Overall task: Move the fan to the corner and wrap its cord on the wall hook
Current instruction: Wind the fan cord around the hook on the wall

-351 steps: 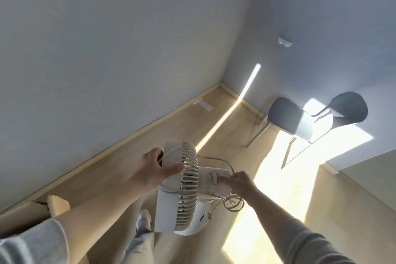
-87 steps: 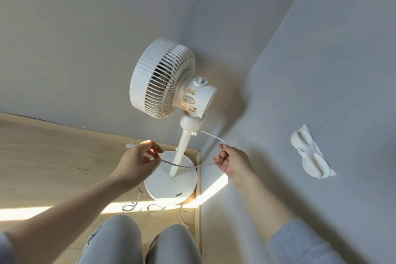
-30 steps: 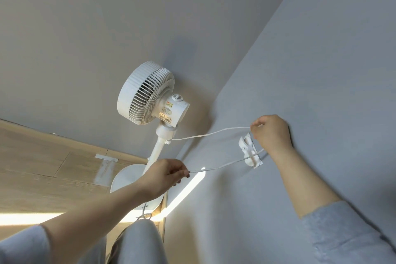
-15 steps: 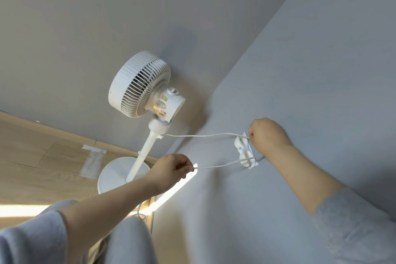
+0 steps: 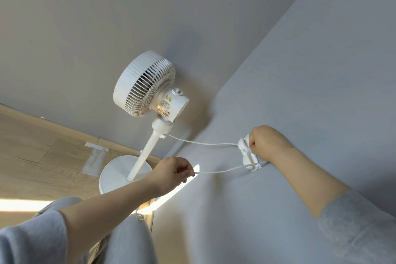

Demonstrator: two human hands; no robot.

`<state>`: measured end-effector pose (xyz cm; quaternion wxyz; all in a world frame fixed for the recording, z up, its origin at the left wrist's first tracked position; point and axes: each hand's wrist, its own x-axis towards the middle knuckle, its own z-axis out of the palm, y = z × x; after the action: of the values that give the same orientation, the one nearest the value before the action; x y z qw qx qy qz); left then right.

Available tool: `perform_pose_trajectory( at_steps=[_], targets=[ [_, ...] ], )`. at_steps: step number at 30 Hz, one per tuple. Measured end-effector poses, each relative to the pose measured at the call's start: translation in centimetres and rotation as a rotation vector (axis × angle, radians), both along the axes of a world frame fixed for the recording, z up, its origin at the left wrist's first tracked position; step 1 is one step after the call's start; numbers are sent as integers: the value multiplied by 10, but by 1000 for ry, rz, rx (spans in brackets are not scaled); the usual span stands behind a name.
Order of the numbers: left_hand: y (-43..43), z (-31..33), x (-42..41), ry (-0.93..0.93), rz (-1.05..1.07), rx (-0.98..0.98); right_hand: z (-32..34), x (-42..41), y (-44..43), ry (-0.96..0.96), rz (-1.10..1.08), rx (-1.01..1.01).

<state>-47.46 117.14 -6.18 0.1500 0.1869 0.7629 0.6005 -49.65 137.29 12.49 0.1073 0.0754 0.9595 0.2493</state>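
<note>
The grey wall (image 5: 321,70) on your right carries what your right grip works on. It meets the paler wall (image 5: 85,28) in a corner up and to the left of both grips. The wooden floor (image 5: 32,152) lies left of and below your left grip.

The fan (image 5: 150,88) stands upright in that corner. Its head is above and left of your left grip, and its round base sits on the floor just behind that hand.

Your right hand (image 5: 265,140) is curled against the grey wall, its grip closed on the cord (image 5: 201,142) at the top of the wall hook (image 5: 246,154). Your left hand (image 5: 171,172) is off the wall, lower and well left of the hook, and its grip pinches the cord's lower run.

The hook touches your right grip and hangs just below and left of it. The cord runs from the fan's pole to your right grip. A second run goes from the hook's lower end to your left grip, both runs nearly taut.
</note>
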Motion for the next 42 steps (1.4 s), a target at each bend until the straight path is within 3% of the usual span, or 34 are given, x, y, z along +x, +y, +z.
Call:
perform_pose_trajectory(
  at_steps=[7, 16, 23, 29, 33, 36, 38, 40, 42],
  targets=[
    [-10, 0, 7, -12, 8, -11, 0, 21, -5, 92, -18, -61],
    [-23, -2, 20, 24, 16, -77, -46, 80, -6, 559, -51, -248],
    [-29, -1, 31, 46, 14, -121, -91, 106, -8, 799, -272, -489],
    [-39, 3, 36, 89, 36, -165, -121, 106, -7, 870, -463, -831],
    [-40, 3, 41, 101, 20, -190, -122, 102, -19, 998, -611, -1272],
    [-39, 2, 41, 116, 18, -202, -120, 93, -24, 1134, -883, -1988],
    [-39, 3, 41, 120, 32, -210, -121, 91, -22, 1158, -1012, -2358],
    [-38, 5, 39, 128, 35, -214, -124, 90, -18, 1153, -1056, -2572],
    [-38, 7, 36, 131, 41, -225, -130, 87, -17, 1156, -1069, -2646]
  ],
)
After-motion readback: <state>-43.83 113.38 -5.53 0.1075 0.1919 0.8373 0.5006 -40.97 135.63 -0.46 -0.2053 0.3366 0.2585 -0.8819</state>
